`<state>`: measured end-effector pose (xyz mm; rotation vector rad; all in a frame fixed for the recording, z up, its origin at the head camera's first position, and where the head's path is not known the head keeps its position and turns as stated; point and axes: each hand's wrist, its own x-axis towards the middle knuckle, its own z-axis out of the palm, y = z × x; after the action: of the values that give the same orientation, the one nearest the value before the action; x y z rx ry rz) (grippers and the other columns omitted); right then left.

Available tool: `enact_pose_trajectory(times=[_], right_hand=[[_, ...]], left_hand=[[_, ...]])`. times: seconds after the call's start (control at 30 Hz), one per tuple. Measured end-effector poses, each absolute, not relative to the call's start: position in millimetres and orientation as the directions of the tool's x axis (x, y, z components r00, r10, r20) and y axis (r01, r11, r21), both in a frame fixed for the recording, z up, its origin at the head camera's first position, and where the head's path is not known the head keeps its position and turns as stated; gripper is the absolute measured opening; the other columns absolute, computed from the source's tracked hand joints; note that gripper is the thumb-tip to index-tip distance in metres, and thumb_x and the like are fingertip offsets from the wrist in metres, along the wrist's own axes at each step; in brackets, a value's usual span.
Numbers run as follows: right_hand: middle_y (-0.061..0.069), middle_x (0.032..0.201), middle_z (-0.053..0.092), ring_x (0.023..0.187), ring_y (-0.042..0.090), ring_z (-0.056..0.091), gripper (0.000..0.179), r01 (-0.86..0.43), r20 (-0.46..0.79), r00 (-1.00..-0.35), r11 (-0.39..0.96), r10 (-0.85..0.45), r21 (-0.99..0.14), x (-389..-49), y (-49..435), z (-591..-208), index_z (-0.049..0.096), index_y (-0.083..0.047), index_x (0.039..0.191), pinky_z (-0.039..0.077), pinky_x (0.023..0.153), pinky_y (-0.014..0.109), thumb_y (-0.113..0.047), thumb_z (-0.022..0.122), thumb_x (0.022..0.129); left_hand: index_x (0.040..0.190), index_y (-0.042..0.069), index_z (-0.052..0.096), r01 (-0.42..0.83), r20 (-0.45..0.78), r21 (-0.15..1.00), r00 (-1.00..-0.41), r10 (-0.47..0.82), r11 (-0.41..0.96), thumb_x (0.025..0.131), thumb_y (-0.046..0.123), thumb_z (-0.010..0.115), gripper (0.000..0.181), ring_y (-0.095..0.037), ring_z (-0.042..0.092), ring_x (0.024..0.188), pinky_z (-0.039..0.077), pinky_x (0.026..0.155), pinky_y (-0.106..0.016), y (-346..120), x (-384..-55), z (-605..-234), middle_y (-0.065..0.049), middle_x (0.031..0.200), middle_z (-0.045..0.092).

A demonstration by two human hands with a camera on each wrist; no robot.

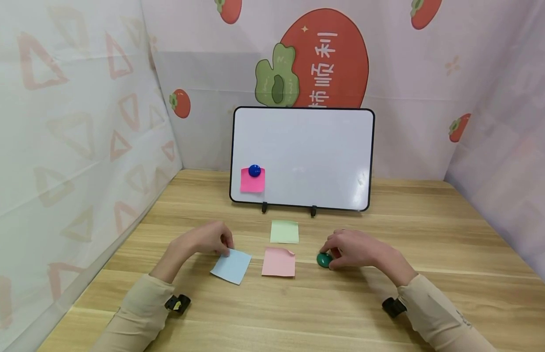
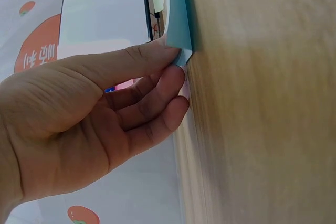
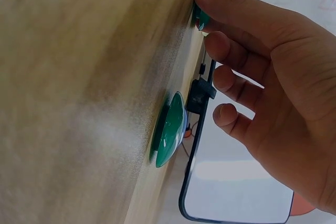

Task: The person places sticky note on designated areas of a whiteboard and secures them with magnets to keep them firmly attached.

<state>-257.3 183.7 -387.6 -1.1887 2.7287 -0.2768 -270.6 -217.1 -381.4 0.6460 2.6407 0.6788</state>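
Observation:
With thumb and fingers my left hand (image 1: 208, 238) pinches the upper edge of a light blue sticky note (image 1: 231, 267). The left wrist view shows the note (image 2: 179, 17) bent up where the thumb presses it. On the right side, my right hand (image 1: 353, 248) holds a green round magnet (image 1: 324, 260) between thumb and index finger at the tabletop. A second green magnet (image 3: 172, 129) lies on the table nearer the wrist; the hand hides it from the head view. Between the hands lie a pale pink sticky note (image 1: 278, 262) with one curled corner and a pale green one (image 1: 284, 231).
At the back, a whiteboard (image 1: 303, 151) with a black frame stands on small black feet (image 1: 313, 211). Its lower left bears a bright pink sticky note (image 1: 252, 185) under a blue magnet (image 1: 254, 170). Patterned cloth walls (image 1: 202, 142) enclose the wooden table (image 1: 281, 322).

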Motion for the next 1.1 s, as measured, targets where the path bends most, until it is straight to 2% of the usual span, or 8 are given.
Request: enact_pose_trajectory(times=[0.37,0.73,1.1], right_hand=[[-0.014,0.074,0.054,0.073,0.001,0.043,0.021,-0.748,-0.038,-0.635,0.626,-0.772,-0.218,-260.7,184.4,-389.3,0.074,-0.019,0.102,0.037,0.065,0.020,-0.023,0.077,0.082],[-0.016,0.074,0.054,0.073,0.000,0.044,0.020,-0.769,-0.021,-0.614,0.604,-0.789,-0.209,-261.4,186.0,-391.1,0.074,-0.019,0.101,0.038,0.066,0.019,-0.023,0.077,0.082],[-0.016,0.074,0.054,0.073,0.001,0.045,0.020,-0.768,-0.016,-0.615,0.604,-0.788,-0.214,-260.7,185.8,-389.8,0.074,-0.018,0.101,0.038,0.065,0.019,-0.022,0.077,0.082]], left_hand=[[0.082,0.012,0.073,0.380,-0.182,0.502,-0.832,0.524,0.777,0.085,0.007,0.076,0.007,-0.010,0.055,0.072,0.048,0.067,-0.026,-220.0,-273.6,-384.1,0.005,0.079,0.066],[0.079,0.014,0.071,0.423,-0.161,0.487,-0.816,0.555,0.764,0.086,0.010,0.075,0.009,-0.009,0.054,0.071,0.046,0.065,-0.024,-220.2,-275.8,-383.7,0.006,0.077,0.064],[0.083,0.014,0.068,0.439,-0.153,0.499,-0.804,0.575,0.747,0.090,0.010,0.070,0.009,-0.009,0.053,0.072,0.046,0.065,-0.024,-221.9,-279.1,-384.6,0.005,0.078,0.062]])
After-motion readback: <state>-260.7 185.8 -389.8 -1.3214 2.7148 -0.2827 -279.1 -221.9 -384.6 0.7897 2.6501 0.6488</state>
